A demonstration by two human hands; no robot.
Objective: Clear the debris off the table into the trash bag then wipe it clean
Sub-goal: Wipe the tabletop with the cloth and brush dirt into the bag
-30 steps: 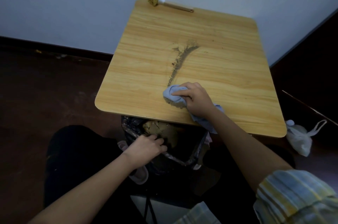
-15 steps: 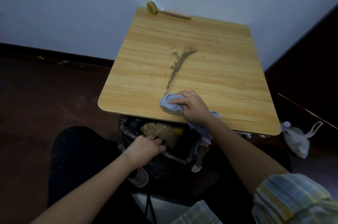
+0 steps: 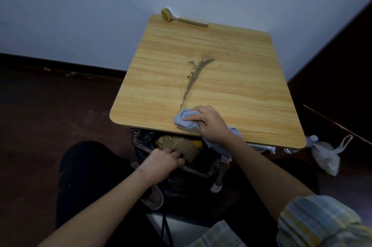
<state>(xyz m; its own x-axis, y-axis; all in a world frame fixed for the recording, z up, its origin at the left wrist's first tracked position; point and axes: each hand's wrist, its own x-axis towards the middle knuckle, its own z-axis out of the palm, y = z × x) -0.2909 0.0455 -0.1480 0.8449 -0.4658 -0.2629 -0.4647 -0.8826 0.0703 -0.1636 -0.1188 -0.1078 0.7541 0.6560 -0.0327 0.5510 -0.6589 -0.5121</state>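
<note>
Black plastic of the trash bag (image 3: 141,146) is pinched in my left hand (image 3: 163,163), its rim just under the table's near edge. My right hand (image 3: 209,123) grips a blue cloth (image 3: 186,119) at that edge, a pile of debris (image 3: 189,129) against it. A thin dirt trail (image 3: 194,77) runs up the wooden table (image 3: 251,89). A brush (image 3: 181,18) lies along the far edge by the wall. A white bag (image 3: 326,156) sits on the dark floor at right.
</note>
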